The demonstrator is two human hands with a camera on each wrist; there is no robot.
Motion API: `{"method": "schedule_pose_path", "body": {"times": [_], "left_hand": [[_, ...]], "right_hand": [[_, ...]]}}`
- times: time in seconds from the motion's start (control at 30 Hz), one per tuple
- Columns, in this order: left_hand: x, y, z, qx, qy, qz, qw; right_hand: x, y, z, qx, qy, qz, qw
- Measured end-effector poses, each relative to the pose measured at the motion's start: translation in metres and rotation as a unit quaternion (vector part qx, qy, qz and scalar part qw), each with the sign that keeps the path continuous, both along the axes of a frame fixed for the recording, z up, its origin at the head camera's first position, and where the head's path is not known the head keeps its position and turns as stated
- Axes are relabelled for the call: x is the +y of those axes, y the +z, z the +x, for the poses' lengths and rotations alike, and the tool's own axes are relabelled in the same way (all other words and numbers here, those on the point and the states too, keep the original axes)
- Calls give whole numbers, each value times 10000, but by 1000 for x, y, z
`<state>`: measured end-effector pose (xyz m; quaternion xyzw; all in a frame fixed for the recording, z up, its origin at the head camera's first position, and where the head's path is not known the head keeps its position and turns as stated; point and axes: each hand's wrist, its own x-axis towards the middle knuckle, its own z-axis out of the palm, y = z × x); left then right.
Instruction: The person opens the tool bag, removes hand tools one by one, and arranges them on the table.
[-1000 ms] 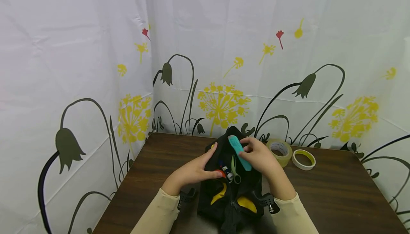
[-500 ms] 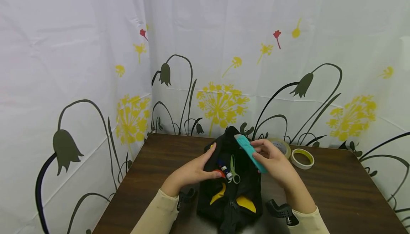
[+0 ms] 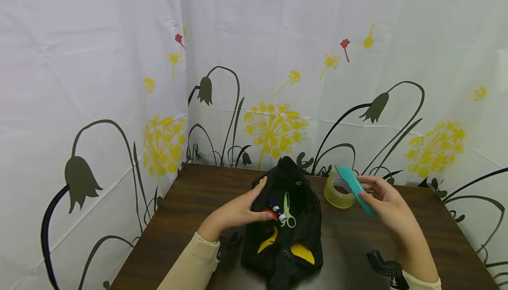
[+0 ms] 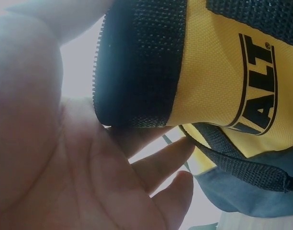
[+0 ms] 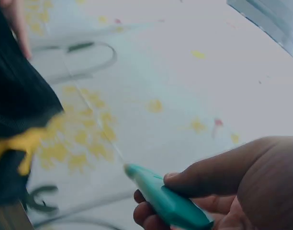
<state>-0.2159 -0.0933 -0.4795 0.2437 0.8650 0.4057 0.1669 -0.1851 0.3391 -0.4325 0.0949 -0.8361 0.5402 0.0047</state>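
My right hand (image 3: 386, 199) pinches a teal box cutter (image 3: 354, 188) between thumb and fingers, above the table right of the bag. The cutter (image 5: 168, 196) slants across the right wrist view, its narrow end pointing away from the palm. A black and yellow tool bag (image 3: 313, 219) stands unzipped in the middle of the table. My left hand (image 3: 234, 210) holds its left rim, with fingers outside the zipped edge, as the left wrist view shows. Inside the bag lie scissors (image 3: 290, 217) with pale green handles, a glue stick (image 3: 278, 210) and a partly hidden red-orange item (image 3: 271, 215).
A wide roll of clear packing tape (image 3: 337, 197) stands at the back right of the dark wooden table (image 3: 214, 184). A white curtain (image 3: 254, 38) printed with flowers hangs behind and at the left. The second tape roll is hidden behind the right hand and cutter.
My right hand has moved right with the box cutter, from over the bag to past the packing tape. The left hand keeps its place on the bag's rim.
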Motion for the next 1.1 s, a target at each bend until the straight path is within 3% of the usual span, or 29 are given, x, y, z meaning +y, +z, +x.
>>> {"method": "schedule_pose_path", "body": {"times": [0.13,0.3,0.43,0.53,0.73,0.93,1.1], "left_hand": [[0,-1,0,-23,24,3,10000],[-1,-3,0,-10,-9,-8,10000],[-2,-5,1,-37,-11,-3,10000],[-2,-7,0,-38,6,21,10000],[-2,-5,-1,-29,58,35,10000],[0,-2,-3,29,27,-20,10000],[3,-1,-4,37,-6,-23,10000]], "right_hand": [[28,-6,-1,203,-695,491,9962],[62,-14,-1,288,-1773,1165,9768],[88,-25,-2,-116,-2559,1375,9568],[106,-37,-6,-599,-3014,1257,9433],[133,-70,-17,-1214,-3307,857,9320],[138,-109,-31,-1242,-3534,372,9265],[134,-133,-36,-1299,-3590,213,9240]]}}
